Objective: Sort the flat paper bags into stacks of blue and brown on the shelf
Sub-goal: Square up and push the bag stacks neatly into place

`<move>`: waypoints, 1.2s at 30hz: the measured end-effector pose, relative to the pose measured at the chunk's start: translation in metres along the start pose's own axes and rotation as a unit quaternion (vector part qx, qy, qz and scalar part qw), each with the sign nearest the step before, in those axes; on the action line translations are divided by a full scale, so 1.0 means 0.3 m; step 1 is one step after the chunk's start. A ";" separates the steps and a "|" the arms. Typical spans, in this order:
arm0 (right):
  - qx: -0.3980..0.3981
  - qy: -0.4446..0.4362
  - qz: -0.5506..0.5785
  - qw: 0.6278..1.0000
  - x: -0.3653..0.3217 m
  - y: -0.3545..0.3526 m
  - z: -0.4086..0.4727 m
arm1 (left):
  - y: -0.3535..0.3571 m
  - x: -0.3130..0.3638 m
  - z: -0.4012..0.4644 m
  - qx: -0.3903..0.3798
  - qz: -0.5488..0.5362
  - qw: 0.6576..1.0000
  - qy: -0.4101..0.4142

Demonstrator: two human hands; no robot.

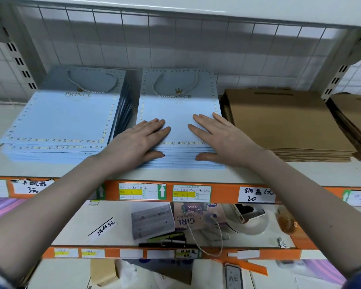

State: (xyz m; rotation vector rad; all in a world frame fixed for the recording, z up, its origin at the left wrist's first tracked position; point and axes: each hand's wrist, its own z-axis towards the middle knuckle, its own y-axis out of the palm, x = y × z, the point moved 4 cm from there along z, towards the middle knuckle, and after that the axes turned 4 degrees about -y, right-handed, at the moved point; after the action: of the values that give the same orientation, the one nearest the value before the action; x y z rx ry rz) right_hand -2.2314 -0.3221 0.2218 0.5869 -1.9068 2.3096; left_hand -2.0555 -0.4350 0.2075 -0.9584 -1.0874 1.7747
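1. Left hand: flat, fingers straight, palm down on the near left part of the middle stack of flat light-blue paper bags; nothing grasped, thumb lying along the stack's front edge.
2. Right hand: likewise flat and released, palm down on the near right part of the same stack, thumb at the front edge.
3. Middle stack: on the white shelf board, front edge set back slightly from the shelf lip; top bag printed "PRINCE" with a gold crown and a white rope handle.
4. Left stack of matching light-blue bags: just beside the middle stack, a narrow gap between; lower bags fanned forward and darker bag edges showing along its right side.
5. Stack of flat brown kraft-paper bags: just right of the middle stack, near edges roughly level with it; a second brown stack beyond, partly behind the slotted white upright.
6. Open room: bare board in front of all stacks; white wire grid panel closing the rear; upper shelf overhead.
7. Orange shelf edge carrying paper price labels.
8. Lower shelf: grey tray, pens, pink "GIRL" bag.
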 end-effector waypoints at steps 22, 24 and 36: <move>-0.042 -0.034 -0.041 0.998 -0.005 0.013 -0.002 | 0.019 -0.024 -0.014 -0.039 -0.030 0.999 -0.009; -0.029 -0.036 -0.046 0.998 -0.009 0.014 0.003 | 0.021 -0.023 -0.013 -0.033 -0.028 0.999 -0.013; 0.013 -0.010 -0.018 1.000 0.002 0.048 0.014 | 0.036 -0.031 0.017 0.007 -0.014 0.999 -0.030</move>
State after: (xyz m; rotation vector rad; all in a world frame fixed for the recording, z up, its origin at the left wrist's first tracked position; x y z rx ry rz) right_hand -2.2353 -0.3294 0.2092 0.6443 -1.8610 2.3175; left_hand -2.0592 -0.4481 0.2009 -0.8821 -1.1195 1.7972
